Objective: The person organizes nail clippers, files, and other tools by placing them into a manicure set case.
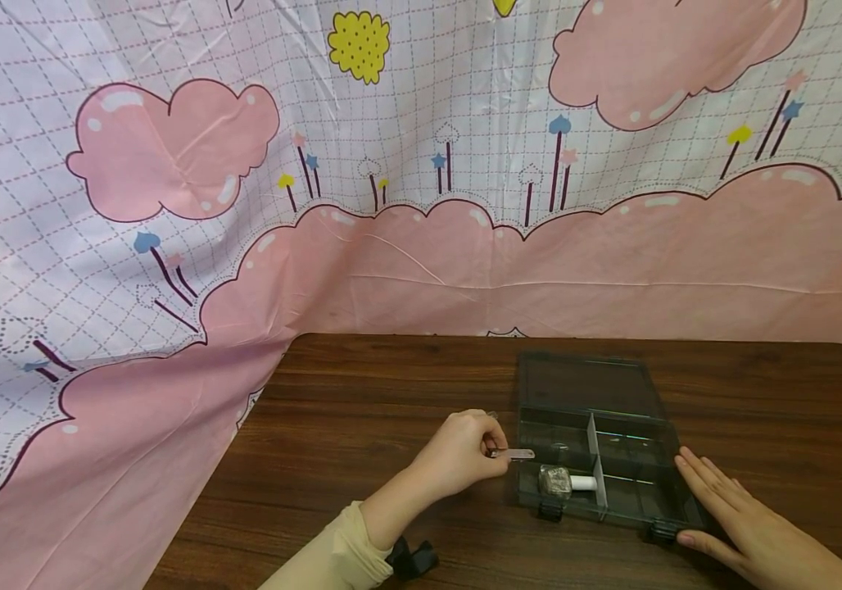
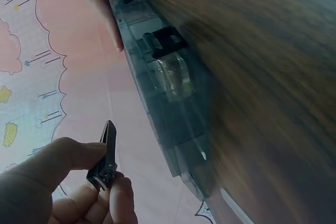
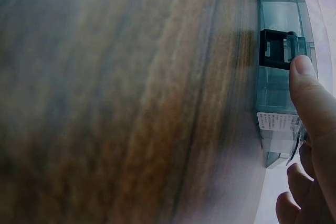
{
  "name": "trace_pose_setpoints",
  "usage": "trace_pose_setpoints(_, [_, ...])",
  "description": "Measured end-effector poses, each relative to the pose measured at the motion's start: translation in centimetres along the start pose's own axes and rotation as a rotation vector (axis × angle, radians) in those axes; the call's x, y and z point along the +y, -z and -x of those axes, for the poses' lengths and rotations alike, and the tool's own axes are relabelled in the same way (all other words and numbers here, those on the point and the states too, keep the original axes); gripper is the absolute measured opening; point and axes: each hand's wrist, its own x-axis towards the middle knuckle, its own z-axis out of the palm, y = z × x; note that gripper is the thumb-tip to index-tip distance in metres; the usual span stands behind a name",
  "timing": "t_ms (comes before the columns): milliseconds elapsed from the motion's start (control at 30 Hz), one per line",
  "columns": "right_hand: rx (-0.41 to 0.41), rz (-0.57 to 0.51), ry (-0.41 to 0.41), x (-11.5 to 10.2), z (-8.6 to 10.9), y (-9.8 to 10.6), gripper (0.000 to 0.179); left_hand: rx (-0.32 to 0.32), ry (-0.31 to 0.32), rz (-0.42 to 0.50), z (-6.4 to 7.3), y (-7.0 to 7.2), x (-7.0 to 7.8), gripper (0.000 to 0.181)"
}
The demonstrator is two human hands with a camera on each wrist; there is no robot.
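My left hand (image 1: 465, 455) pinches a small metal nail clipper (image 1: 520, 454) between thumb and fingers, just over the left edge of a smoky see-through compartment box (image 1: 635, 495). The box stands on the table with its lid (image 1: 586, 383) folded back. In its front left compartment lies a squarish glass nail polish bottle (image 1: 556, 482) with a white cap pointing right. My right hand (image 1: 749, 516) rests against the box's right side, fingers extended. In the right wrist view its thumb (image 3: 303, 72) lies by a black latch (image 3: 277, 49) on the box front.
The box sits on a dark wood-grain table (image 1: 362, 385). White dividers (image 1: 596, 455) split its inside. A black object (image 1: 412, 560) is beside my left sleeve. Behind and to the left hangs a pink and white cloth (image 1: 421, 270) printed with clouds.
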Motion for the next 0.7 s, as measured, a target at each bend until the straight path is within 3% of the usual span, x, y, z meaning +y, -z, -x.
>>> trace_pose_setpoints(400, [0.008, -0.001, 0.011, 0.0, -0.1, 0.1, 0.097, -0.04, -0.039, 0.026, -1.3, -0.7, 2.1, 0.005])
trace_pose_setpoints(700, [-0.016, -0.006, -0.008, -0.1, -0.1, 0.1, 0.096, -0.073, -0.085, -0.022, -2.7, -2.1, 4.0, 0.004])
